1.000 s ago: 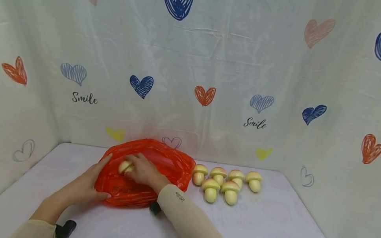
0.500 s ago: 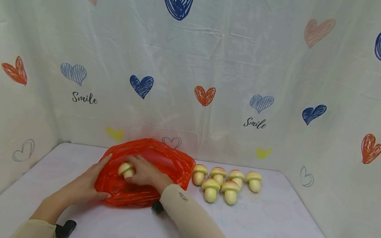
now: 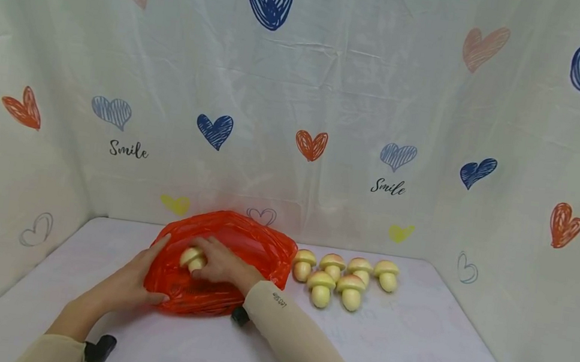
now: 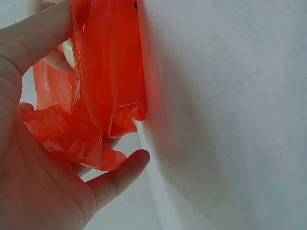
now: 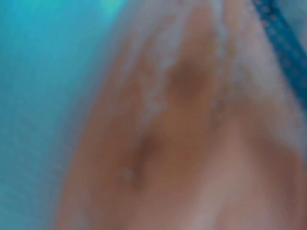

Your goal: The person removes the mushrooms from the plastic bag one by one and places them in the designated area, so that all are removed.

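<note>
A red plastic bag (image 3: 199, 297) lies on the table with its mouth spread wide. My left hand (image 3: 133, 282) holds the bag's left rim, thumb low at the front and fingers up along the side. In the left wrist view, the hand (image 4: 43, 182) has the thin red plastic (image 4: 108, 62) between thumb and fingers. Inside the bag, my right hand (image 3: 225, 265) pinches a toy mushroom (image 3: 192, 258) with a pale yellow cap, fingers above and thumb by the stem. The right wrist view is blurred, showing mostly skin close up.
Several similar toy mushrooms (image 3: 320, 288) stand in two loose rows just right of the bag. The white table (image 3: 410, 353) ends at a curtain (image 3: 340, 211) printed with hearts. Black wrist devices (image 3: 99, 349) sit by the sleeves.
My right hand has shifted slightly right and its thumb sits lower, so more of the mushroom shows. It holds still over the last half second. The left hand and bag stay put.
</note>
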Demonstrator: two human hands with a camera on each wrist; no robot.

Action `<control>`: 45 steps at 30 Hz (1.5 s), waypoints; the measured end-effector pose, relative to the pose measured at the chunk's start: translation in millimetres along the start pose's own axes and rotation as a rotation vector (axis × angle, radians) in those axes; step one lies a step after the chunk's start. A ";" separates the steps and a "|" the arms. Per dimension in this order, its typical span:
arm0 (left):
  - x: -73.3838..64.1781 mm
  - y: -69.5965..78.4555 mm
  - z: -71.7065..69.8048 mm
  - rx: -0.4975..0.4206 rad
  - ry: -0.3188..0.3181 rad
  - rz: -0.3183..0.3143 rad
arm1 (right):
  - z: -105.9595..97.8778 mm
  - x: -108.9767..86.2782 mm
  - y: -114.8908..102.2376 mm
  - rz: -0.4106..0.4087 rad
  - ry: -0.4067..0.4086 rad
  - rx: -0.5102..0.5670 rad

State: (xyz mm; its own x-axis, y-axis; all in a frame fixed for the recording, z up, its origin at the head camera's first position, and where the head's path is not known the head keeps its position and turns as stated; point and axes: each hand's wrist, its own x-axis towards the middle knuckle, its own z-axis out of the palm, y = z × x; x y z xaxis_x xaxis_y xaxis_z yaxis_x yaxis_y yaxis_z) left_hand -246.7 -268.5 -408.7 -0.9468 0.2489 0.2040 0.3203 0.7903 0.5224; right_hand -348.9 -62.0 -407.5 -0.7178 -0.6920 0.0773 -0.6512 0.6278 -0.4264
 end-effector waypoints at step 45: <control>0.5 -0.6 1.6 0.007 0.002 -0.020 | -35.2 -64.0 9.0 -0.157 0.150 0.082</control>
State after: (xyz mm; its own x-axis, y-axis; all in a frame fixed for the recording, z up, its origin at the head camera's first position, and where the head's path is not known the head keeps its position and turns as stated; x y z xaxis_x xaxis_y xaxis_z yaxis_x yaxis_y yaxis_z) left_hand -247.4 -267.9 -410.2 -0.9530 0.2319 0.1947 0.3008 0.7991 0.5206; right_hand -317.5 0.5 -384.5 -0.6417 -0.7145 0.2788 -0.7400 0.4812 -0.4699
